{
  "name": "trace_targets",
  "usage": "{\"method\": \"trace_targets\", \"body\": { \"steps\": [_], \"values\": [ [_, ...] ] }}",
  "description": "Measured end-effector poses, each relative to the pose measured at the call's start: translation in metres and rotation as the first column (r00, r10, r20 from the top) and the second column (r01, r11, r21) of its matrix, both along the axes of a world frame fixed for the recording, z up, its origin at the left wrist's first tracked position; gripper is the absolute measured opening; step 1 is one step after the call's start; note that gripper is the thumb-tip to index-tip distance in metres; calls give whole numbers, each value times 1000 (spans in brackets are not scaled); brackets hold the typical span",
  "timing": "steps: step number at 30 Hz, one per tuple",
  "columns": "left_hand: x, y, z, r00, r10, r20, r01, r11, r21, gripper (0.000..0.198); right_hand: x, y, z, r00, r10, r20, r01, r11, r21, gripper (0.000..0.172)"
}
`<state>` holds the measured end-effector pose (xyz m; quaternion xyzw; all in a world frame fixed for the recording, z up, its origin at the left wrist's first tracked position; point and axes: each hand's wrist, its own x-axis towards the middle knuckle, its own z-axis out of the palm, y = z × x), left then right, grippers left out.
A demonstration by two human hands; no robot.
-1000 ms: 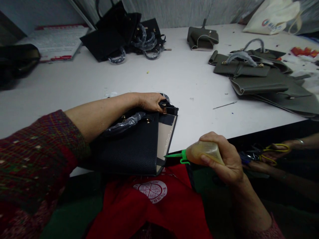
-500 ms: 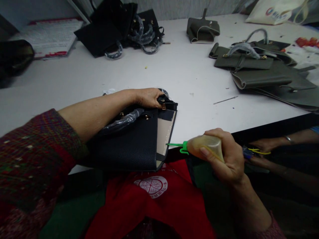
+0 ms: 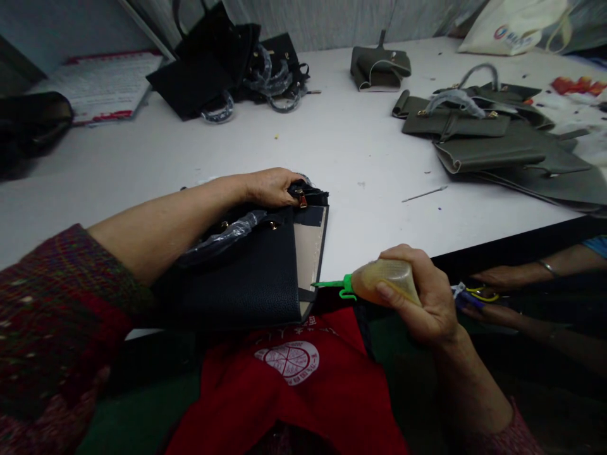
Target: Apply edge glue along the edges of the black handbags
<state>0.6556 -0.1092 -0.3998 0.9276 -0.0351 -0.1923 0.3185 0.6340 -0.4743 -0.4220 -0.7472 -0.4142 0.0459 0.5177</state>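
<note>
A black leather handbag [image 3: 246, 272] lies at the table's front edge, its beige inner side panel facing right. My left hand [image 3: 272, 188] is closed on the bag's top edge beside a zipper pull [image 3: 302, 201]; some fingers are hidden. Clear plastic wraps the bag's handle [image 3: 232, 234]. My right hand [image 3: 427, 297] grips a yellowish squeeze bottle of glue [image 3: 386, 281], laid over sideways. Its thin green nozzle [image 3: 329, 284] points left, with the tip at the lower part of the panel's edge, where a pale line of glue shows.
Black bags [image 3: 208, 76] are heaped at the back left near printed sheets [image 3: 109, 88]. Grey-green bag pieces [image 3: 493, 148] are stacked at the right, another [image 3: 380, 68] behind. A thin metal rod [image 3: 424, 193] lies on the table [image 3: 351, 145]. At right, another person's hands [image 3: 507, 278] hold yellow-handled scissors [image 3: 481, 294].
The nozzle tip has moved down along the panel's edge toward its lower corner. My left hand keeps its hold on the bag. The view has shifted slightly.
</note>
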Motion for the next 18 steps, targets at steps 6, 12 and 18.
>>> {"method": "trace_targets", "body": {
  "steps": [6, 12, 18],
  "values": [
    [-17, -3, 68, 997, 29, 69, -37, 991, 128, 31, 12, 10, 0, 999, 23, 23, -26, 995, 99, 34],
    [-35, -9, 146, 965, 22, 262, -136, 896, 422, 46, 32, 26, 1, 987, -8, 158, -24, 981, 195, 43],
    [-68, -35, 161, 865, -120, 488, -217, 788, 577, 29, 42, 37, -6, 982, -57, 182, 19, 979, 205, 41]
  ]
}}
